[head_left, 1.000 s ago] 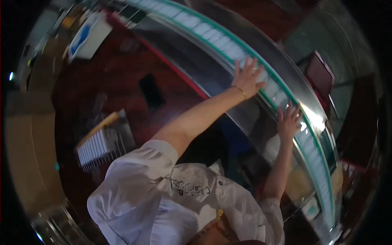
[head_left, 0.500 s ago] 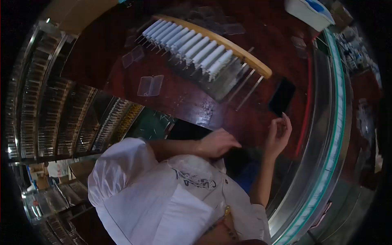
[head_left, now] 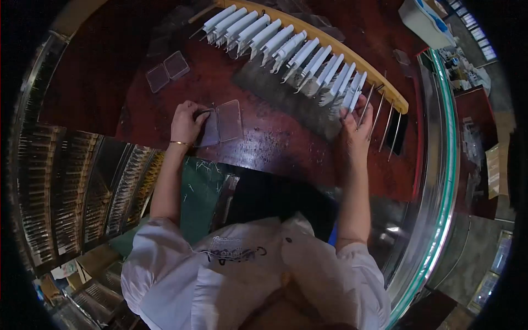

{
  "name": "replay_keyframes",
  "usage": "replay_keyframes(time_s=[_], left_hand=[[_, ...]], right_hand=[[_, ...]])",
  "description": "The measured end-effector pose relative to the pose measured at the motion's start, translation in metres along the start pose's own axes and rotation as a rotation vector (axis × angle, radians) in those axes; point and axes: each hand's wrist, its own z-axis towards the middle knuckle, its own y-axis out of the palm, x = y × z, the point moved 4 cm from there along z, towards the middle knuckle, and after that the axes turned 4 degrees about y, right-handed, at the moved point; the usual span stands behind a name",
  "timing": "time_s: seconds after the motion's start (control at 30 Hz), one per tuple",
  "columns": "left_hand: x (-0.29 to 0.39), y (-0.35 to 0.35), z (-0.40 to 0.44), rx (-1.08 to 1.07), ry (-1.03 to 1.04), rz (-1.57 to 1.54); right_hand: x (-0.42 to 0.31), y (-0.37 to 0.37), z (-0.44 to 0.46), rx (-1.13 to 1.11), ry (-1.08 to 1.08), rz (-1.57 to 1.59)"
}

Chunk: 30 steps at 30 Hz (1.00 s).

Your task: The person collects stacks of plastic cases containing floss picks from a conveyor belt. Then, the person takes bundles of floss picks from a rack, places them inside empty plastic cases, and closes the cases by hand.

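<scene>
Pinched on the edge of an opened clear plastic case point(head_left: 229, 121) is my left hand point(head_left: 188, 122), with a bracelet at its wrist. The case lies on the dark red table. My right hand point(head_left: 358, 124) has its fingers around the last white piece point(head_left: 352, 94) at the right end of a row. That row of white folded pieces point(head_left: 286, 50) hangs on metal rods from a curved wooden bar point(head_left: 330, 43). Bare rods point(head_left: 382, 122) stick out to the right of my right hand.
Two clear case halves point(head_left: 166, 72) lie at the upper left of the table. A dark phone point(head_left: 397, 133) is under the bare rods. A green-edged conveyor point(head_left: 448, 165) runs along the right, with a white bin point(head_left: 422, 25) near its far end. Racks of rods point(head_left: 71, 187) stand at left.
My view has turned from the conveyor to the table. My left hand has moved out to the clear case and closed on it. My right hand has gone up to the row of white pieces.
</scene>
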Motion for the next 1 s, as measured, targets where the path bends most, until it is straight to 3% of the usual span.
replay_keyframes(time_s=[0.07, 0.17, 0.23, 0.27, 0.33, 0.37, 0.43, 0.5, 0.53, 0.6, 0.67, 0.7, 0.77, 0.8, 0.9, 1.0], left_hand=[[-0.002, -0.002, -0.008, 0.013, -0.015, 0.025], [0.000, -0.004, -0.026, 0.049, -0.211, -0.256], [0.008, -0.005, -0.038, 0.260, -0.329, -0.775], [0.019, -0.004, -0.042, 0.265, -0.338, -0.777], [0.059, -0.001, -0.050, 0.216, -0.514, -1.408], [0.060, 0.006, -0.052, 0.219, -0.524, -1.409], [0.073, 0.027, -0.054, -0.117, -0.503, -1.530], [0.100, 0.043, -0.058, -0.093, -0.503, -1.684], [0.110, 0.048, -0.056, -0.058, -0.434, -1.544], [0.136, 0.052, -0.057, -0.061, -0.423, -1.633], [0.158, 0.054, -0.059, -0.088, -0.372, -1.733], [0.164, 0.055, -0.061, -0.092, -0.370, -1.732], [0.174, 0.056, -0.062, -0.075, -0.395, -1.870], [0.175, 0.056, -0.063, -0.081, -0.392, -1.868], [0.176, 0.051, -0.061, -0.098, -0.289, -1.877], [0.171, 0.052, -0.059, -0.056, -0.397, -1.880]], right_hand=[[-0.005, -0.002, 0.001, -0.009, 0.001, -0.001], [-0.020, 0.002, 0.001, -0.058, 0.056, -0.138], [-0.026, 0.005, 0.001, -0.093, 0.116, -0.176], [-0.024, 0.006, 0.002, -0.102, 0.120, -0.178], [-0.022, 0.003, 0.000, -0.081, 0.113, -0.156], [-0.023, 0.004, -0.003, -0.086, 0.120, -0.159], [-0.031, 0.008, -0.013, -0.061, 0.196, -0.213], [-0.038, 0.012, -0.033, -0.104, 0.201, -0.193], [-0.040, 0.014, -0.044, -0.137, 0.204, -0.169], [-0.039, 0.017, -0.061, -0.180, 0.234, -0.146], [-0.026, 0.023, -0.075, -0.237, 0.333, 0.244], [-0.017, 0.024, -0.077, -0.264, 0.333, 0.258], [-0.007, 0.029, -0.082, -0.315, 0.390, 0.137], [-0.005, 0.031, -0.078, -0.452, 0.309, -0.119], [-0.013, 0.035, -0.077, -0.414, 0.301, 0.119], [-0.006, -0.010, -0.032, -0.017, 0.275, 0.022]])
